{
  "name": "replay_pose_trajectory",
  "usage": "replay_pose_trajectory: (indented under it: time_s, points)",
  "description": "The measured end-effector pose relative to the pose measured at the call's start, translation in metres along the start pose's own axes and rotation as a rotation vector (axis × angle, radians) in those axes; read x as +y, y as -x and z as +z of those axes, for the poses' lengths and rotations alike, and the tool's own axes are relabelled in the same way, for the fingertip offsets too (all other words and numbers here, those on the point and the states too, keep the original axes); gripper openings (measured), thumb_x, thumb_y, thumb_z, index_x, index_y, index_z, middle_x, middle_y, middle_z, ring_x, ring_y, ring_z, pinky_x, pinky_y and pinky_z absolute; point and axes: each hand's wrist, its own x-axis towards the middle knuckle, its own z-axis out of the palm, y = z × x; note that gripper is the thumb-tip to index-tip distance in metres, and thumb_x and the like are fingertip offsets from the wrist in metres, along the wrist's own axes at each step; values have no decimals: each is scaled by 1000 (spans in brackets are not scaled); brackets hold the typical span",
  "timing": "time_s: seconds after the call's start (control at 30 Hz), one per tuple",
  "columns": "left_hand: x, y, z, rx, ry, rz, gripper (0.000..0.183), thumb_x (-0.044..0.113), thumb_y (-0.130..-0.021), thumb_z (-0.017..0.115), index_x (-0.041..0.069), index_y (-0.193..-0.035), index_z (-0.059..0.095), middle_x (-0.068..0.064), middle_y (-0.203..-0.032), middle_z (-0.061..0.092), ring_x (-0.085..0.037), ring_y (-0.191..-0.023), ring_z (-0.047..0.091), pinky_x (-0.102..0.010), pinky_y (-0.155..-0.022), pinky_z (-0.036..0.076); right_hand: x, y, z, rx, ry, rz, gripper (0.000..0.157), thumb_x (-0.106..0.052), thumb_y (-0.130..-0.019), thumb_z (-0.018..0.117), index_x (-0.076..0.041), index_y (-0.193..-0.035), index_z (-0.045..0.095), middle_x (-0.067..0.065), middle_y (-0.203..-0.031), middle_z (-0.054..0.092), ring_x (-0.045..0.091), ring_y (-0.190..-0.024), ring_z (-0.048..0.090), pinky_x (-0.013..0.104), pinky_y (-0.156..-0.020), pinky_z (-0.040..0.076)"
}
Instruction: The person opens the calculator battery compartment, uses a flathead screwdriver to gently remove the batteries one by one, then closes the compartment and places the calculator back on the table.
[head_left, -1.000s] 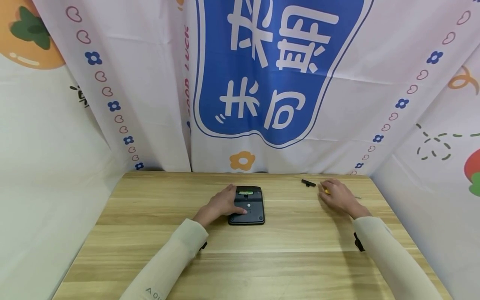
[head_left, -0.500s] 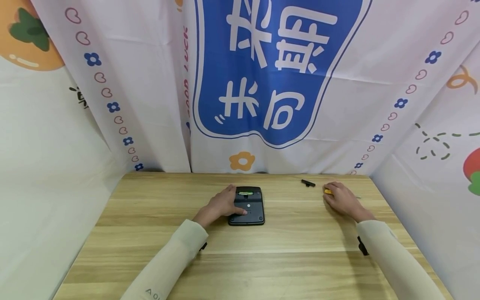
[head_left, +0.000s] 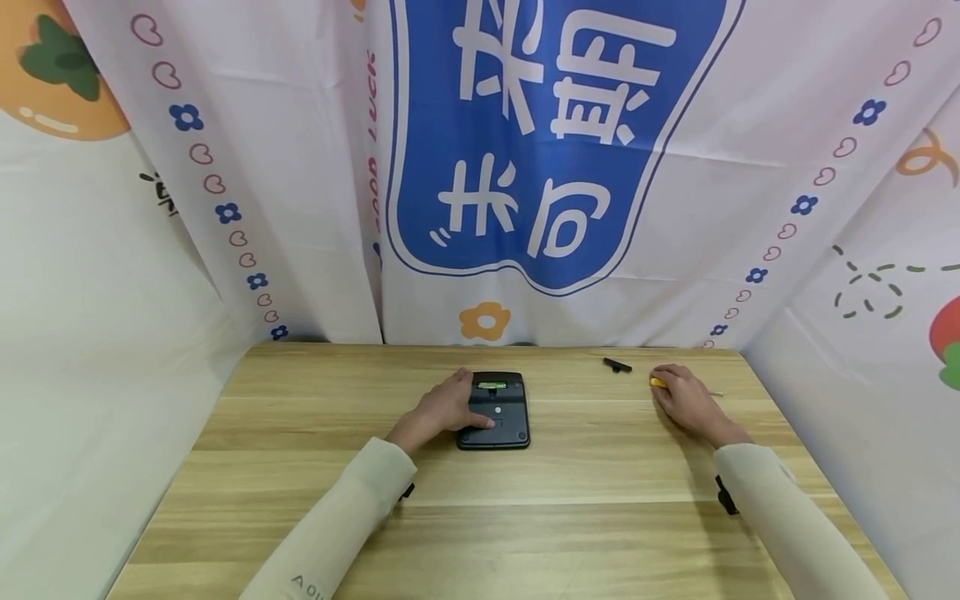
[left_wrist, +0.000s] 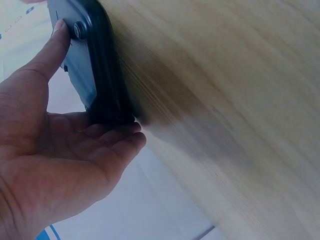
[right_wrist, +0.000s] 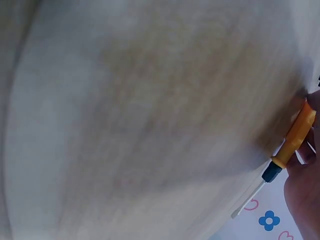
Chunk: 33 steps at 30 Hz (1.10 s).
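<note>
A black calculator lies face down near the middle of the table, its battery slot uncovered. A green battery shows in that slot. My left hand grips the calculator's left side, thumb pressed on its back and fingers at the edge, as the left wrist view also shows. At the right, my right hand holds a screwdriver by its yellow-orange handle. Its flat metal tip points away from the fingers, towards the table's right side. The fingertips on the handle are partly out of the right wrist view.
A small black battery cover lies near the back edge, left of my right hand. The wooden table ends at a printed cloth hanging behind it, with pale cloth walls on both sides.
My right hand has shifted a little to the right, away from the battery cover, with the screwdriver in it. The left hand and the calculator stay put.
</note>
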Motion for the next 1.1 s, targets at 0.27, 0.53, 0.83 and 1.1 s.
replay_pose_trajectory:
  time_s: [0.27,0.53,0.83,1.1]
  points:
    - [0,-1,0,4,2,1,106,46,-90,85,-5,-164,28,-23,-172,27,-43,-152,40,-59,-120,39,3,0,1,40,-31,-28,22,2,-103,64,15,-120,69,34,-126,66,53,-120,60,66,-102,49]
    - [-1,0,0,1,9,3,106,46,-90,85,-6,-164,28,-23,-172,27,-43,-152,39,-58,-120,39,1,1,-1,43,-47,29,20,1,-106,61,12,-120,68,33,-124,67,53,-120,60,66,-102,48]
    - [-1,0,0,3,6,6,106,46,-90,85,-5,-164,29,-23,-172,27,-44,-151,41,-58,-118,41,0,-3,-4,14,-64,108,23,-6,-111,52,9,-121,67,32,-120,69,52,-116,63,67,-101,48]
    - [-1,0,0,5,7,7,106,46,-90,85,-5,-164,29,-23,-172,27,-43,-152,40,-58,-119,40,5,-5,-3,44,-63,119,25,-6,-112,51,12,-124,63,34,-122,67,54,-116,63,67,-100,49]
